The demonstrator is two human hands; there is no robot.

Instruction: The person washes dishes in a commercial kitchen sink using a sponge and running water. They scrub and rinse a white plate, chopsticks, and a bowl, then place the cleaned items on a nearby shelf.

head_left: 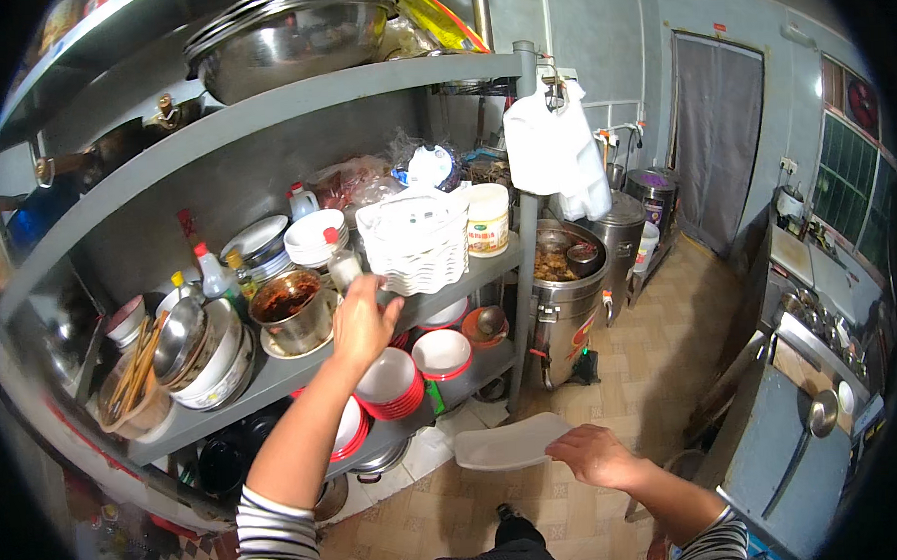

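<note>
My left hand (366, 325) reaches to the middle shelf and overlaps a small clear bottle (345, 268) with a red cap and white contents. Its fingertips are partly hidden, so whether they grip the bottle is unclear. To its left is a metal pot (291, 309) of dark red sauce, set on a plate. A stack of white wavy-edged dishes (417, 244) stands just to the right. Over the tiled floor, my right hand (595, 457) grips one end of a white rectangular plate (504, 444), which extends leftward.
Red-and-white bowls (388, 384) are stacked on the lower shelf. White plastic bags (544, 144) hang from the shelf post (527, 276). Beyond it stands a large steel pot (566, 320) of food. At right, a ladle (821, 415) lies on a grey counter (759, 431).
</note>
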